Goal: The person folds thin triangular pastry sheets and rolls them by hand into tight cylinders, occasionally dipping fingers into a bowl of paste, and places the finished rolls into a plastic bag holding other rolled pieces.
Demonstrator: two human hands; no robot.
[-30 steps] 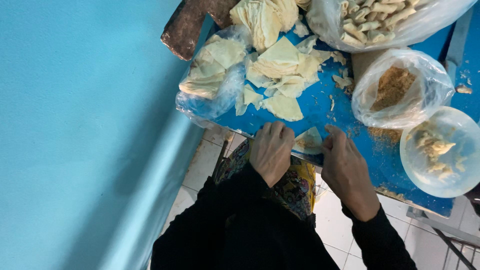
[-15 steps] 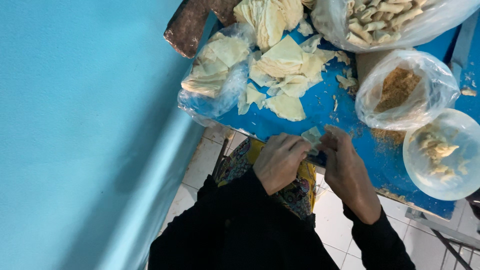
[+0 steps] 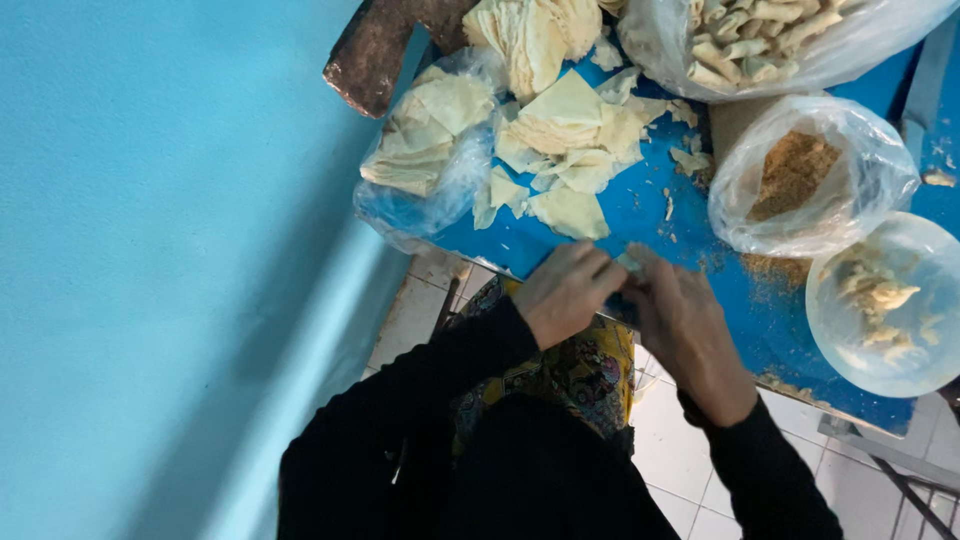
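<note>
Both my hands meet at the near edge of a blue table point(image 3: 640, 215). My left hand point(image 3: 563, 292) and my right hand point(image 3: 685, 325) close together around a small pale pastry piece point(image 3: 630, 264), of which only a sliver shows between the fingers. Just beyond them lies a loose pile of cream triangular pastry sheets point(image 3: 570, 150). Black sleeves cover both my arms.
A clear bag of pastry sheets point(image 3: 425, 150) hangs over the table's left edge. A bag of brown crumbly filling point(image 3: 800, 175) and a clear bowl with pale bits point(image 3: 885, 300) sit to the right. A bag of rolled pieces point(image 3: 770, 40) lies at the back. White floor tiles show below.
My hands have come together from slightly apart, folding around the pastry piece, which is now mostly hidden between the fingers.
</note>
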